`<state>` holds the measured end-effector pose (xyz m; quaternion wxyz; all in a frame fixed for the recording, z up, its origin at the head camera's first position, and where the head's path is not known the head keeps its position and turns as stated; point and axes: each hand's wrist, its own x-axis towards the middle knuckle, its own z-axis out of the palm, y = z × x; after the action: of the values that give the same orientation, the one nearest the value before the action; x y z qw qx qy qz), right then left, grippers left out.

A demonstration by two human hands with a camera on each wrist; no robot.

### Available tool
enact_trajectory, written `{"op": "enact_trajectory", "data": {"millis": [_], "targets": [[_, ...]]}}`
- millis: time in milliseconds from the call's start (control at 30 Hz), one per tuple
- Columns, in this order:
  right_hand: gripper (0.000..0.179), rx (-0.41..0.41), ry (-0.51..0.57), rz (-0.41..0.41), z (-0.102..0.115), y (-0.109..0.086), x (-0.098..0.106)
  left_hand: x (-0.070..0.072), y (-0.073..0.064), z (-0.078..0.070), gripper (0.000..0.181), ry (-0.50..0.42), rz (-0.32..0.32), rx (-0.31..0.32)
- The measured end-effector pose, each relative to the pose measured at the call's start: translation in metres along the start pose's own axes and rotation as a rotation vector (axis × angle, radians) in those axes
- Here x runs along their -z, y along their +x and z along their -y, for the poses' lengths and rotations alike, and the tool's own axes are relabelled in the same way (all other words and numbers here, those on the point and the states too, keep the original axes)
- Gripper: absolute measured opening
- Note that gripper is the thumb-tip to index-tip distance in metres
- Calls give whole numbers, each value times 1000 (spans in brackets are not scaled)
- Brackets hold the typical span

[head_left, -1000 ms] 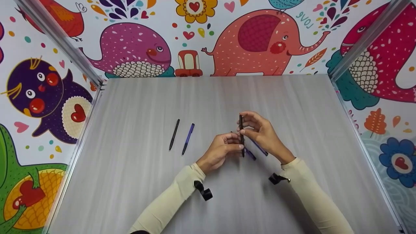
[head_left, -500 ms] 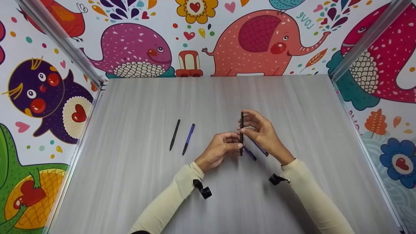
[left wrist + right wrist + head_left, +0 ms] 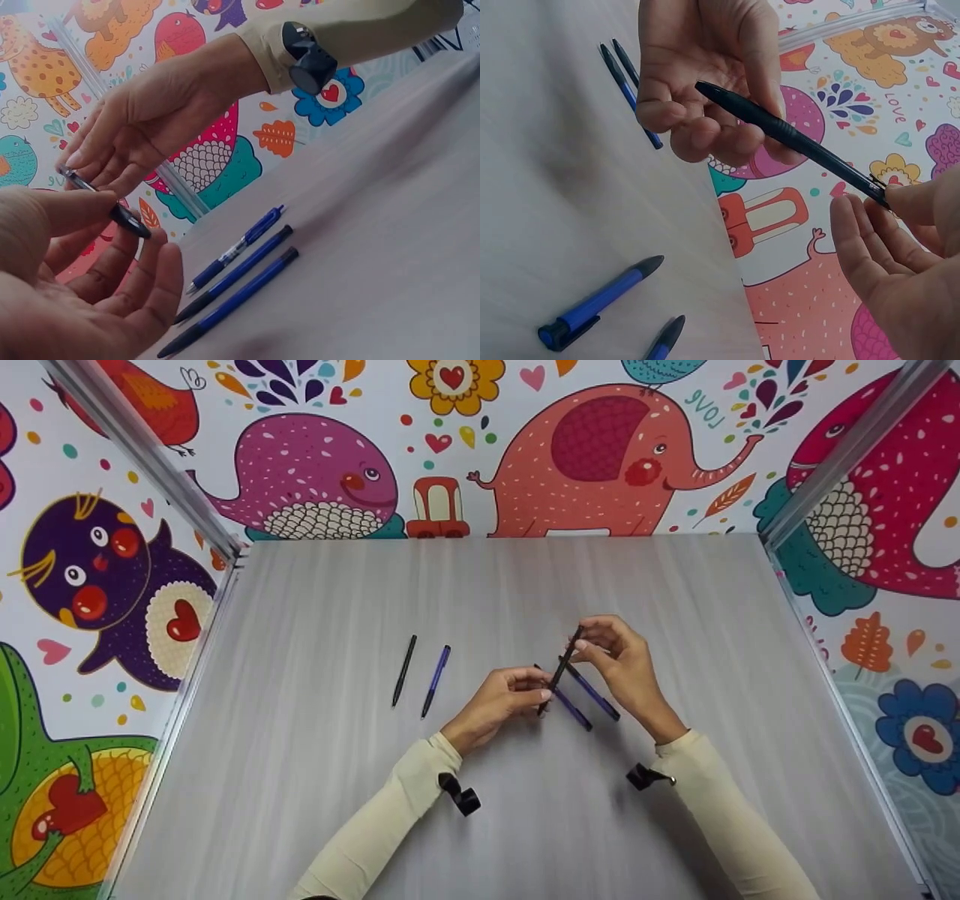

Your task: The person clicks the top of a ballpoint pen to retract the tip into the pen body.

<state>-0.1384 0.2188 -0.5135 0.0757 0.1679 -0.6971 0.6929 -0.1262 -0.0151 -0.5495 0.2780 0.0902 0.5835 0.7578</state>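
Both hands hold a black pen [image 3: 565,661] slantwise above the tabletop. My left hand [image 3: 491,709] pinches it near the tapered writing end between thumb and fingers. At the clip end, the thumb and fingertips of my right hand [image 3: 628,679] grip it. The right wrist view shows the whole black pen [image 3: 810,150] stretched between the two hands. Beneath them lie two blue pens, one [image 3: 596,694] by the right palm and another [image 3: 574,711] partly behind the left fingers. In the left wrist view, three blue pens show, the nearest pen [image 3: 232,300] at the bottom.
Left of the hands, another black pen [image 3: 404,671] and a blue pen [image 3: 436,681] lie side by side on the grey table [image 3: 315,780]. Printed cartoon panels [image 3: 585,457] and metal posts [image 3: 847,457] enclose the back and sides.
The held black pen has swung from nearly straight up and down to a slant. My right hand has moved right and my left hand slightly left, uncovering more of the blue pens.
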Motion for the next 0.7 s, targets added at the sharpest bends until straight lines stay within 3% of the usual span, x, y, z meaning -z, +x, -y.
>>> {"op": "enact_trajectory", "data": {"millis": [167,367,533,700], "targets": [[28,-7,-25,-42,-4,-4,5,4,0,0,29,47,10,-36],[28,-6,-11,-67,-11,-11,10,10,2,-1,27,118,-51,-68],[28,-39,-10,-91,-15,-19,13,17,3,-4,25,218,-78,-99],[24,-66,-95,-87,-17,-26,15,25,4,-7,22,353,-96,-125]]}}
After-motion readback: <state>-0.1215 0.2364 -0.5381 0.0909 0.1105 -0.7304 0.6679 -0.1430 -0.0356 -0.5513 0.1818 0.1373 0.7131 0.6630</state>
